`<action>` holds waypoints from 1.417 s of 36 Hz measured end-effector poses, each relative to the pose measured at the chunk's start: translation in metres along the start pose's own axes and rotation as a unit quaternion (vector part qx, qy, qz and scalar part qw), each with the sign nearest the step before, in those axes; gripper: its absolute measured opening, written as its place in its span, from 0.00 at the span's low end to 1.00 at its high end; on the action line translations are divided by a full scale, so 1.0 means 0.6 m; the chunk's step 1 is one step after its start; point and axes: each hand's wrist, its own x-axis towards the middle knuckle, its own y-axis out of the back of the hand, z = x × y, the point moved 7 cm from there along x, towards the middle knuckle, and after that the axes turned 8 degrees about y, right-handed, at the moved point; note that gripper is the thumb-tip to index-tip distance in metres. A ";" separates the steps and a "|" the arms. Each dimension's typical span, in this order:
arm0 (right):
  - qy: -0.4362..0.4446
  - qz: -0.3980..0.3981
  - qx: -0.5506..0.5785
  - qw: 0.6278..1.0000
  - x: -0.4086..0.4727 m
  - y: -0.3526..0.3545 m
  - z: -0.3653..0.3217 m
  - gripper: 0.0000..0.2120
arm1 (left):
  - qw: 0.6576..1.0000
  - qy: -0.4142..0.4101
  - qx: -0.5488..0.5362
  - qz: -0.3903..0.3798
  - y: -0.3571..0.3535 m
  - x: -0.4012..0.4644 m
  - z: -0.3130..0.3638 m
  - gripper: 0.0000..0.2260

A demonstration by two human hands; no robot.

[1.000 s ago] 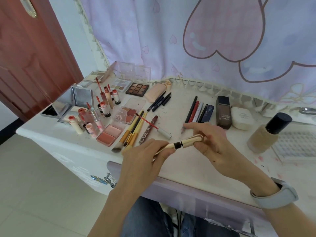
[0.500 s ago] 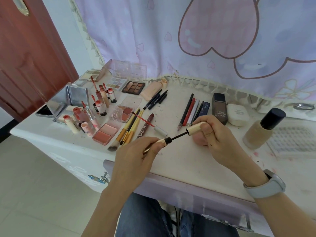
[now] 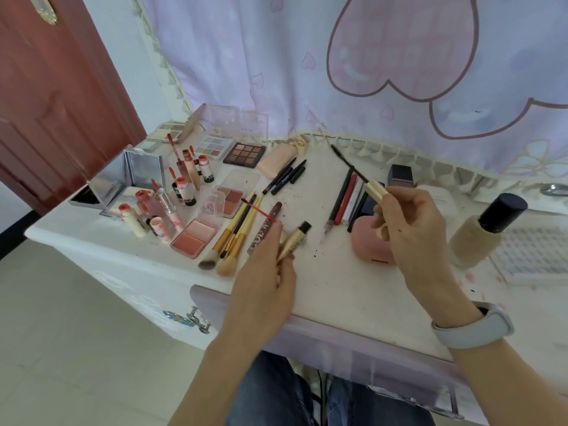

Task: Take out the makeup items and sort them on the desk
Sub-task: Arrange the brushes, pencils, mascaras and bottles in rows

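Holding tube (image 3: 294, 243) in left hand (image 3: 264, 284), mouth up to prevent spills; pinching wand (image 3: 353, 170) cap in right hand (image 3: 412, 229), bristles raised clear of desk (image 3: 332, 290), likely for inspection. Both above near-centre desk, between brushes (image 3: 236, 238) left and pencils (image 3: 345, 198) far right.

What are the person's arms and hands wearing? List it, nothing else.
Both forearms are bare, with no sleeves in view. The left hand wears nothing visible: no ring, band or glove. The right hand is likewise bare, but its wrist carries a smooth pale blue-grey wristband.
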 end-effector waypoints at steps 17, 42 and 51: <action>-0.037 0.002 0.011 0.999 -0.014 0.012 0.024 0.08 | 0.973 -0.035 0.118 0.195 -0.057 0.023 0.040 0.10; 0.237 -0.098 -0.364 0.895 -0.095 -0.044 -0.022 0.15 | 0.957 -0.060 0.187 0.213 -0.035 -0.001 -0.001 0.10; 0.229 -0.108 -0.376 0.891 -0.107 -0.062 -0.003 0.16 | 0.962 -0.034 0.168 0.212 -0.033 0.001 -0.009 0.13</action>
